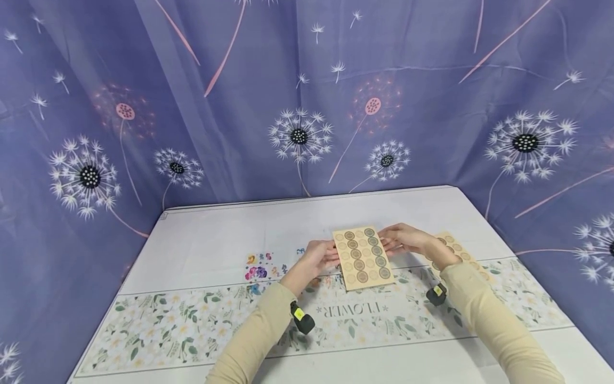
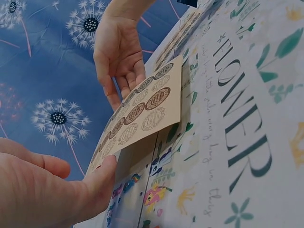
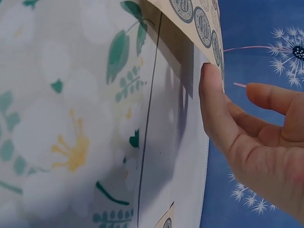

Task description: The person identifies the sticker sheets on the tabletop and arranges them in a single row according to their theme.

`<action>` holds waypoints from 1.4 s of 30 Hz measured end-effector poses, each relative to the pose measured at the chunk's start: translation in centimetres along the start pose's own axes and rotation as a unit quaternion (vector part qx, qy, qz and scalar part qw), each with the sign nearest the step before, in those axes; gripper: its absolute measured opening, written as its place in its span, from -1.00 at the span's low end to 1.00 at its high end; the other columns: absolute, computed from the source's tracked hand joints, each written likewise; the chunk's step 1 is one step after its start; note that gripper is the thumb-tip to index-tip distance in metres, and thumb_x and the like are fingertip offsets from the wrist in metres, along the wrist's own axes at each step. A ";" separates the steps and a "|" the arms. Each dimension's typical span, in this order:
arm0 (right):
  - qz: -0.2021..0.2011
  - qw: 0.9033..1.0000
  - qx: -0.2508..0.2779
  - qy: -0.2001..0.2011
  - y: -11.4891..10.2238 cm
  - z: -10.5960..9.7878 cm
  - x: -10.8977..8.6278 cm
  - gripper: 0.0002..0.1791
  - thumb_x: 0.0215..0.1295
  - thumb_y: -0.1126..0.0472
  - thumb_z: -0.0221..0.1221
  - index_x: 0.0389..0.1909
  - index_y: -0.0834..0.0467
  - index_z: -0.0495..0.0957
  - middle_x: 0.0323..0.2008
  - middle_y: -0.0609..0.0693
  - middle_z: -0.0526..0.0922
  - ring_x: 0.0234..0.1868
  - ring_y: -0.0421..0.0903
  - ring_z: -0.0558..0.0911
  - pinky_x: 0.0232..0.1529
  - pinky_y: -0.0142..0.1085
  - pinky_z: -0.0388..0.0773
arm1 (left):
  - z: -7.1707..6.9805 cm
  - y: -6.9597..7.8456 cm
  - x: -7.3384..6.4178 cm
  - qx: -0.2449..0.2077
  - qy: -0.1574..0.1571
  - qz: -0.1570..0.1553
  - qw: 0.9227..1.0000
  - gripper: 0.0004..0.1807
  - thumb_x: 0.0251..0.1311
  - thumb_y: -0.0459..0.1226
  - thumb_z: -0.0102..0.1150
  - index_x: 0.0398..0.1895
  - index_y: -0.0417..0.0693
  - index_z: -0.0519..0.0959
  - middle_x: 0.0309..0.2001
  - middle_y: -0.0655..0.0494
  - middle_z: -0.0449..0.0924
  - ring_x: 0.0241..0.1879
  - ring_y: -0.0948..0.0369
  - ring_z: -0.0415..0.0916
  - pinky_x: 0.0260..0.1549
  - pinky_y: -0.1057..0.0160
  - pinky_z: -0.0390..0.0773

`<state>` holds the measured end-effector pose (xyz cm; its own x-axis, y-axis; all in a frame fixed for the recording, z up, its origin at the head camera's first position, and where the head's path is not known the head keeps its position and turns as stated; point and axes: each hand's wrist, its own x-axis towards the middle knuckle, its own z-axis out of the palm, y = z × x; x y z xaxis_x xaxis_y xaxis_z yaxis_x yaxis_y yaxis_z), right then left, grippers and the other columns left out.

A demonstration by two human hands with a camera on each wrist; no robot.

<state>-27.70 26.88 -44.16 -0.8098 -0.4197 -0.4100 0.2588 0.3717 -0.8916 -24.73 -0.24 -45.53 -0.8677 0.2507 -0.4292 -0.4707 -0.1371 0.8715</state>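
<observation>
A tan sheet of round seal stickers (image 1: 363, 258), in columns of dark and pale circles, is raised and tilted above the table. My left hand (image 1: 317, 257) supports its left edge with fingers nearly straight. On the opposite edge, my right hand (image 1: 405, 238) touches the sheet with extended fingers. The right wrist view shows the right fingertips (image 3: 211, 76) against the edge and the thumb apart from it. In the left wrist view, a left fingertip (image 2: 108, 166) meets the near edge of the sheet (image 2: 142, 111).
Another tan sticker sheet (image 1: 462, 256) lies on the table, partly behind the right forearm. Small colourful pony pictures (image 1: 256, 272) lie left of the left hand. A floral strip lettered FLOWER (image 1: 168, 325) crosses the white table (image 1: 216, 229). Blue dandelion curtains (image 1: 230, 149) stand behind and beside it.
</observation>
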 end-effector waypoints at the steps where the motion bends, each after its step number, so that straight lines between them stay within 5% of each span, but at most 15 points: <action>1: -0.001 1.000 -0.001 0.000 -0.1 0.0 0.0 -0.45 0.51 0.24 -0.19 0.34 0.55 0.10 -0.25 0.01 0.68 -0.25 -0.20 0.69 -0.04 -0.26 0.72 | 0.0 0.0 0.1 -0.002 0.001 0.000 1.000 -0.57 0.33 -0.41 -0.10 0.24 -0.36 0.39 0.06 -0.30 0.54 0.05 -0.06 0.59 0.10 0.12 0.64; 27: -0.003 1.000 -0.010 0.001 -0.4 0.3 0.7 -0.44 0.49 0.25 -0.18 0.34 0.56 0.08 -0.28 -0.02 0.69 -0.28 -0.23 0.68 -0.05 -0.29 0.72 | -0.8 0.7 0.3 0.024 -0.010 -0.001 1.000 -0.54 0.32 -0.43 -0.15 0.27 -0.39 0.34 0.14 -0.33 0.47 0.11 -0.10 0.53 0.13 0.13 0.62; 42: 0.012 0.999 -0.031 0.017 -0.4 -0.4 -0.2 -0.44 0.50 0.23 -0.18 0.34 0.56 0.10 -0.44 -0.18 0.64 -0.40 -0.30 0.61 -0.24 -0.43 0.68 | 0.1 1.3 1.0 0.047 -0.032 -0.017 0.998 -0.56 0.37 -0.35 -0.07 0.25 -0.40 0.36 0.05 -0.28 0.54 -0.11 0.07 0.61 0.14 0.13 0.62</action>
<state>-27.89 27.15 -43.68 -0.8218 -0.3813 -0.4233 0.2466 0.4317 -0.8676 -26.23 -0.11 -44.78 -0.8382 0.3152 -0.4451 -0.4797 -0.0378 0.8766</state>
